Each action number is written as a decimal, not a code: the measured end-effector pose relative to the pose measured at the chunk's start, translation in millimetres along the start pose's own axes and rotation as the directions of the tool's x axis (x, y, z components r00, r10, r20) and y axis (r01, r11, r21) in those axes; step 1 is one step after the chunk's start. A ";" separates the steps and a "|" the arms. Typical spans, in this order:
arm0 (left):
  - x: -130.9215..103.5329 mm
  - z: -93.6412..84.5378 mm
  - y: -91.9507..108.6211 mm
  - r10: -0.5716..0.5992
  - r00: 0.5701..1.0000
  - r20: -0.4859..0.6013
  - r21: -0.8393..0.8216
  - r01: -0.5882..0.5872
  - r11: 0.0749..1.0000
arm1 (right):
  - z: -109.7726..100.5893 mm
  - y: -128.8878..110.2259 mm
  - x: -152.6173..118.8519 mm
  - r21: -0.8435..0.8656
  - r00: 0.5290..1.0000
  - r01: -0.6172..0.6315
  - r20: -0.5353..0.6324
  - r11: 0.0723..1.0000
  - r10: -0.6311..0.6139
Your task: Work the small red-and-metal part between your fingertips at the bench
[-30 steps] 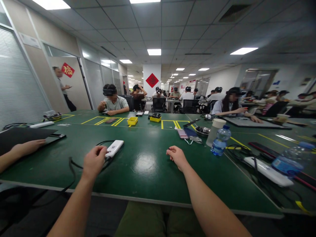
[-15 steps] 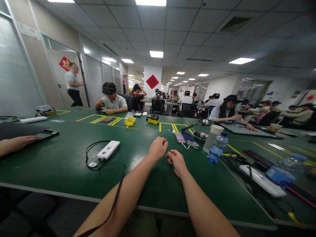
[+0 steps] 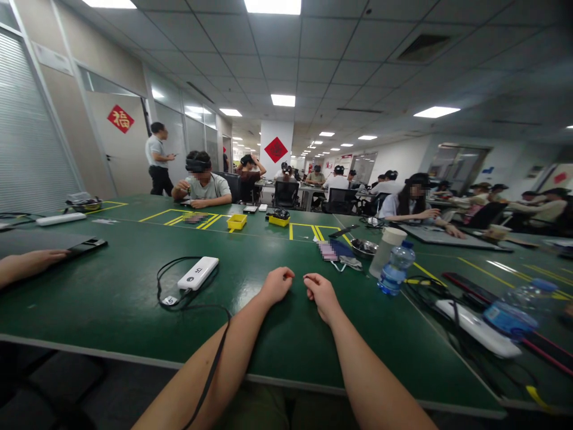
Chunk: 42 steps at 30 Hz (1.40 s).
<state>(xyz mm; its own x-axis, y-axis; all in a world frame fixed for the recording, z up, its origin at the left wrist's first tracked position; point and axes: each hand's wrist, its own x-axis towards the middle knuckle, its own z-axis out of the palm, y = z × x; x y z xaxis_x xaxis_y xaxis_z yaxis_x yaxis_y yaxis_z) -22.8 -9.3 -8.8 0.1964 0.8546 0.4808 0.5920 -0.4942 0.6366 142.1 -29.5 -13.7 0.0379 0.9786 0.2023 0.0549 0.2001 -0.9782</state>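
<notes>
1 L hand [image 3: 276, 286], 1 R hand [image 3: 322, 295], both curled, contents unclear, wht pwr bank [image 3: 198, 273] to their left

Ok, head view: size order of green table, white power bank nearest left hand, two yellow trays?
1. Green table
2. White power bank
3. Left tray, right tray: too alike to rank.

Mid-frame, the left hand [image 3: 277, 286] and right hand [image 3: 322, 294] curl inward, and whether either pinches anything is too small to tell; the forearms [image 3: 371, 367] and a black cable [image 3: 213, 363] run off the bottom edge. At the left edge, a co-worker's hand [image 3: 36, 263] is cut off. Right of centre, a water bottle [image 3: 396, 269] partly hides a cream tumbler [image 3: 385, 248]; a metal bowl's [image 3: 372, 253] dark contents cannot be made out. Lower right, another bottle [image 3: 514, 307] is blurred
</notes>
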 end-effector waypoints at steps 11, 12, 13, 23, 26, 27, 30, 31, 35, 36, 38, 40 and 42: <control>-3.2 6.2 3.1 0.049 0.996 0.076 -0.215 -0.031 0.976 | 4.1 -4.0 -2.6 -0.069 0.999 0.018 0.051 0.997 -0.014; -3.0 6.3 3.0 0.048 0.995 0.091 -0.251 -0.024 0.968 | 4.3 -3.6 -2.5 -0.060 0.999 0.014 0.054 0.998 -0.011; -2.7 6.3 2.9 0.044 0.993 0.110 -0.285 -0.011 0.958 | 4.4 -3.1 -2.3 -0.052 0.999 0.006 0.054 0.999 -0.003; 0.3 7.5 -1.3 -0.023 0.975 0.221 -0.406 0.114 0.907 | 3.1 -6.5 -6.6 -0.050 0.994 0.037 0.107 0.998 -0.032; -0.4 6.3 0.4 -0.043 0.971 0.234 -0.400 0.136 0.906 | 2.2 -7.0 -7.9 -0.056 0.994 0.044 0.099 0.997 -0.038; -0.5 5.9 1.0 -0.052 0.971 0.232 -0.398 0.144 0.906 | 2.1 -6.9 -7.9 -0.052 0.995 0.046 0.096 0.998 -0.041; -0.8 5.5 2.0 -0.085 0.970 0.226 -0.417 0.175 0.892 | 2.3 -5.7 -6.8 -0.028 0.996 0.032 0.087 0.999 -0.030; -0.8 5.7 1.7 -0.093 0.969 0.229 -0.425 0.185 0.886 | 2.3 -4.8 -6.1 -0.018 0.996 0.024 0.087 1.000 -0.022; -1.0 7.4 -0.7 -0.062 0.974 0.218 -0.457 0.158 0.875 | 2.5 0.1 -3.1 -0.010 0.994 0.020 0.107 1.000 -0.019; -1.0 7.7 -1.2 -0.054 0.977 0.207 -0.462 0.146 0.875 | 2.5 1.4 -2.6 -0.016 0.994 0.027 0.106 1.000 -0.025; -1.2 7.9 -1.5 -0.048 0.980 0.193 -0.471 0.135 0.872 | 2.4 3.3 -2.2 -0.033 0.994 0.041 0.101 0.999 -0.038; -1.4 7.7 -0.9 -0.048 0.978 0.204 -0.475 0.142 0.868 | 2.2 4.1 -2.6 -0.048 0.993 0.055 0.109 0.997 -0.050; -1.6 7.6 -0.1 -0.043 0.973 0.226 -0.481 0.150 0.864 | 1.7 3.7 -3.3 -0.072 0.991 0.068 0.117 0.995 -0.060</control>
<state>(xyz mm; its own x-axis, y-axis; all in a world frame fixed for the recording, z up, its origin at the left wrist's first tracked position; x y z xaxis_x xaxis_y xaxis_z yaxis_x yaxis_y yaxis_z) -17.3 -9.4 -14.3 0.3425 0.8889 0.3042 0.1649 -0.3757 0.9120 140.6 -31.9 -18.1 -0.0823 0.9638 0.2536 0.1291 0.2626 -0.9562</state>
